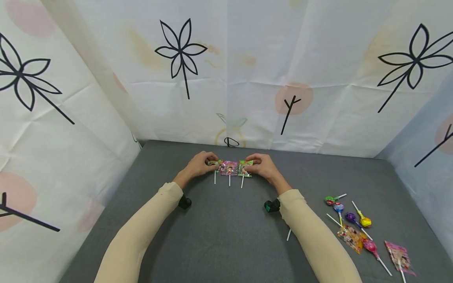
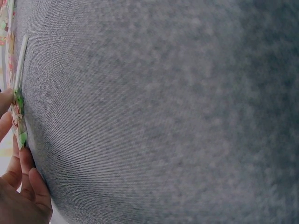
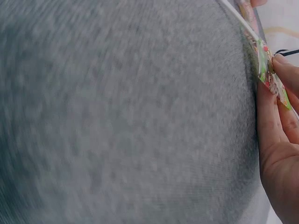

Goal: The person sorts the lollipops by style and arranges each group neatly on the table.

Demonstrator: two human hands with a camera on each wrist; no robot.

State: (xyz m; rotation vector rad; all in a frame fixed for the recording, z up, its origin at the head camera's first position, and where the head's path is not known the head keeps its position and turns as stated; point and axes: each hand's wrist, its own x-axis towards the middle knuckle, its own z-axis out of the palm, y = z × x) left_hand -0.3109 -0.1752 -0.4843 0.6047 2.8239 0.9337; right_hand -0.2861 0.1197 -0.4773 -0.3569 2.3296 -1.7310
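Three flat-wrapped lollipops lie in a row at the far side of the grey table, sticks toward me. The middle lollipop [image 1: 229, 168] has a pink wrapper. My left hand [image 1: 199, 164] pinches the left lollipop [image 2: 19, 116], in a green wrapper partly covered by the fingers. At the other end, my right hand [image 1: 263, 166] holds the right lollipop [image 3: 267, 65] by its green wrapper between thumb and fingers. In the head view, its white stick [image 1: 242, 181] slants slightly.
On the right of the table [image 1: 226, 243] lie several round lollipops, among them a yellow one [image 1: 365, 222] and a pink one [image 1: 370, 246]. Near them are an orange flat packet [image 1: 350, 238] and a pink flat packet [image 1: 399, 255]. A white stick [image 1: 288, 234] shows beside my right sleeve. Patterned cloth [image 1: 247, 59] hangs behind.
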